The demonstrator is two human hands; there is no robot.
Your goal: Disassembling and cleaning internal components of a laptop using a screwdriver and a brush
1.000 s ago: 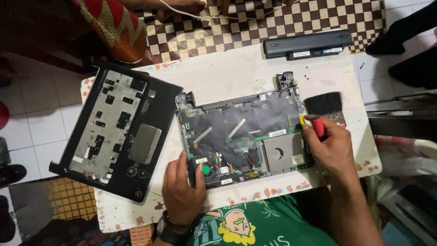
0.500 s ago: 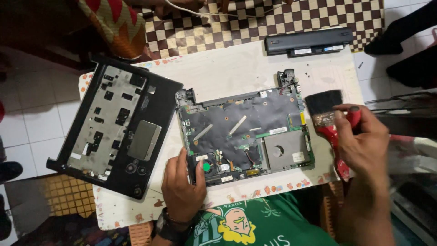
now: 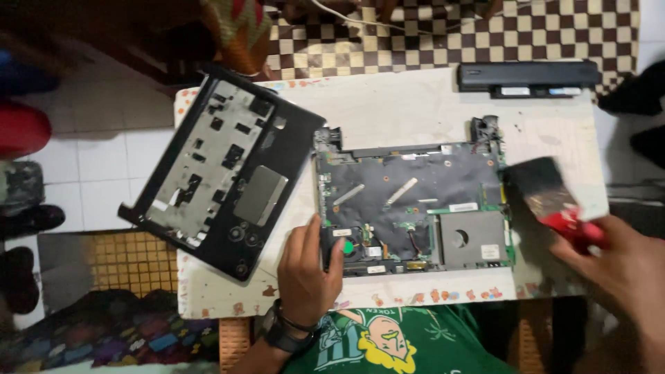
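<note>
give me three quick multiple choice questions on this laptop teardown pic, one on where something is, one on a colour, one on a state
1. Where does the long black battery lie?
A. at the far edge of the table, beyond the opened laptop base
B. on the floor tiles
C. inside the laptop base

2. What colour is the handle of the brush?
A. yellow
B. red
C. white

3. What is the state of the laptop base?
A. closed, with keyboard fitted
B. wrapped in plastic
C. opened, with circuit board and fan exposed

Answers:
1 A, the battery sits apart from the base near the far edge of the table.
2 B, the right hand grips a red handle with dark bristles.
3 C, the top cover lies removed to one side, while the left hand rests on the base's near corner.
</note>
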